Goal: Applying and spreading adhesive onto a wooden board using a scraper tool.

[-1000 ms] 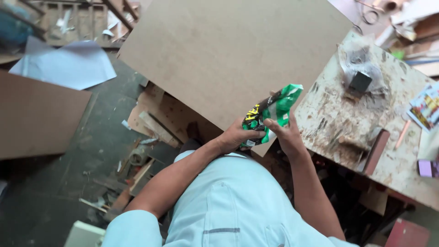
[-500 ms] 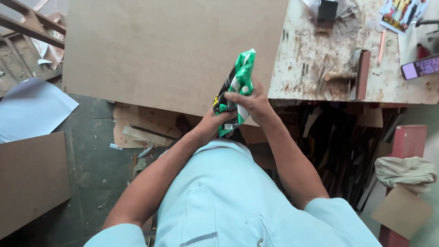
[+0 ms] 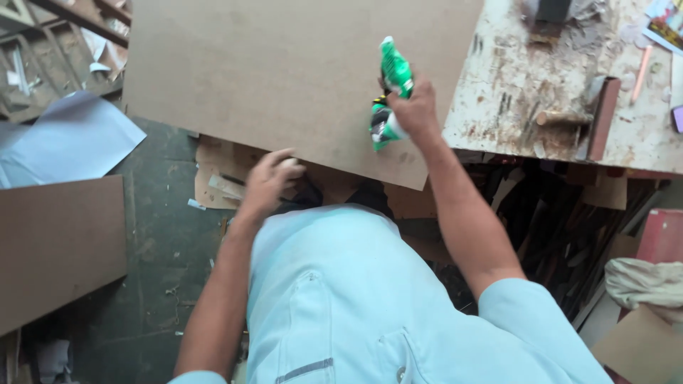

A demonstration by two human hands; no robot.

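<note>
Two hands are showing from above. My right hand [image 3: 416,107] is gripping a green plastic packet [image 3: 389,92], fingers closed around its middle, and is holding it over the near right part of a large brown board [image 3: 284,71]. My left hand [image 3: 269,181] is hanging at the board's near edge with the fingers loosely curled; I cannot tell whether they are holding anything, and they are gripping nothing I can make out.

Position of the packet: it is sitting above the board, not resting flat on it as far as I can judge, just left of the paint-spattered surface [image 3: 541,135] on the right.

Orientation: the packet's long axis is running near to far, tilted slightly. Its narrower green end is pointing far, away from me; its darker end with black and yellow print is pointing near, toward my body.

Risks, as I am judging them:
- The packet is being held one-handed around its middle. A soft plastic wrapper can slide through such a grip and drop past the near edge onto the scraps on the floor [image 3: 163,235].
- The board is overhanging the surface on its left side. Weight pressed on the near left corner could tip or shift it.
- A hammer [image 3: 569,114] is lying on the surface right of my right hand; a careless sweep that way could knock it.
</note>
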